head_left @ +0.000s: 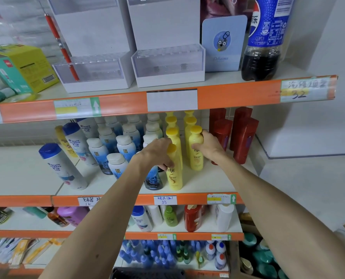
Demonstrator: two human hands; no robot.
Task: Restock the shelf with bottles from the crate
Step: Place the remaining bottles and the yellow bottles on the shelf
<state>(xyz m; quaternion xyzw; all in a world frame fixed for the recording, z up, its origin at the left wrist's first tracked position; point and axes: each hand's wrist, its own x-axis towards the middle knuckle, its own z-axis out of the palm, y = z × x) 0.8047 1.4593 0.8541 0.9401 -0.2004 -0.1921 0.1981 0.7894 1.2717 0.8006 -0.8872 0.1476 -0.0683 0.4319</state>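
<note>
On the middle shelf (207,184) stand two rows of yellow bottles. My left hand (157,152) grips the front yellow bottle (174,176) of the left row around its neck, near the shelf's front edge. My right hand (209,147) holds the front yellow bottle (196,152) of the right row, fingers curled round its upper body. Both bottles stand upright on the shelf. More yellow bottles (172,133) line up behind them. The dark rim of a crate (147,273) shows at the bottom edge.
Blue-and-white bottles (125,148) crowd left of the yellow rows, with white blue-capped bottles (60,166) further left. Red bottles (242,137) stand to the right. A cola bottle (265,41) and white display boxes (167,63) sit on the upper shelf. Lower shelves hold assorted bottles.
</note>
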